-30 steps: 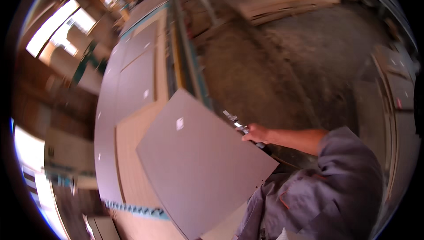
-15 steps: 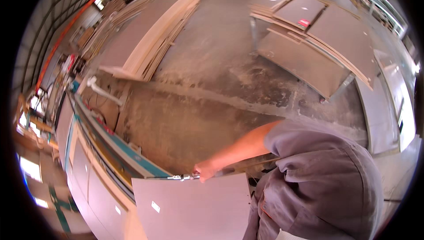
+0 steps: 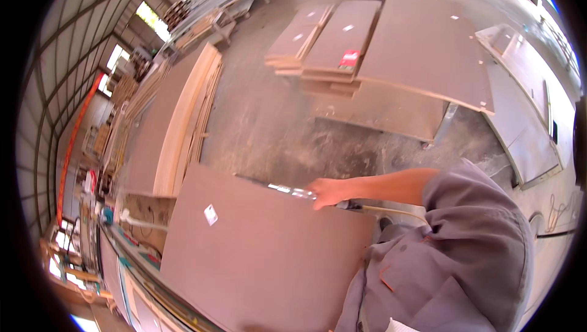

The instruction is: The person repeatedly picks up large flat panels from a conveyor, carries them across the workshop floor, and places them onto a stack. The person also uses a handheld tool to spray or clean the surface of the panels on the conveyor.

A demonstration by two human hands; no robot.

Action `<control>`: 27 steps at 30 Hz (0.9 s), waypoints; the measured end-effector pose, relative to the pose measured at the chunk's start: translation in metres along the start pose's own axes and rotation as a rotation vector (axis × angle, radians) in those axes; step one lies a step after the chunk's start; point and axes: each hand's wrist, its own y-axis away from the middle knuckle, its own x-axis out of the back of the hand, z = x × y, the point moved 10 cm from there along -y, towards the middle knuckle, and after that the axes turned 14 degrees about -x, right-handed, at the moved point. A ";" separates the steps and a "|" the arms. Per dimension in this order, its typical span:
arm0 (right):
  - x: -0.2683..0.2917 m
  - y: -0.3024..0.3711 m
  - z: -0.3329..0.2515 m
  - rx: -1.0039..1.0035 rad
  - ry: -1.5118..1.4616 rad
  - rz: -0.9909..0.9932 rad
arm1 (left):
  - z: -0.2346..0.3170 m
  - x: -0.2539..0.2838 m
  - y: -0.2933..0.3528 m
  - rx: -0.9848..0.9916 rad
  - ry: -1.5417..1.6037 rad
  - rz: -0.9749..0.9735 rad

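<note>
w/ r hand (image 3: 328,192) wrapped round metal tool (image 3: 293,191) at far edge of panel (image 3: 269,246), hold both steady; can't tell re l hand, unseen.

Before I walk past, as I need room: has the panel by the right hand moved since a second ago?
Yes: judged against the long railed bench, the panel has swung outward, from over it toward the floor side.

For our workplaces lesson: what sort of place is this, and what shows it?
Probably a woodworking or panel workshop: stacked brown panels, a pile of long boards, and a ribbed roof.
</note>
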 end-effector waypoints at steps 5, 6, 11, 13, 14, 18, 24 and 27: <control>0.191 0.082 0.082 -0.195 -0.346 0.299 | -0.004 -0.178 -0.056 0.013 -0.007 -0.310; 0.221 0.102 0.094 -0.211 -0.370 0.357 | -0.006 -0.220 -0.067 0.012 -0.005 -0.370; 0.341 0.204 0.160 -0.305 -0.466 0.714 | -0.060 -0.470 -0.122 0.075 0.031 -0.650; 0.381 0.244 0.192 -0.315 -0.542 0.892 | -0.085 -0.573 -0.124 0.036 -0.006 -0.706; 0.401 0.255 0.196 -0.318 -0.520 0.947 | -0.082 -0.619 -0.117 -0.044 -0.020 -0.726; 0.453 0.329 0.226 -0.428 -0.569 1.176 | -0.104 -0.801 -0.041 0.069 -0.056 -0.966; 0.517 0.409 0.266 -0.476 -0.694 1.415 | -0.140 -0.995 0.048 0.005 -0.129 -1.226; 0.552 0.432 0.274 -0.571 -0.652 1.459 | -0.155 -1.055 0.090 0.014 -0.152 -1.278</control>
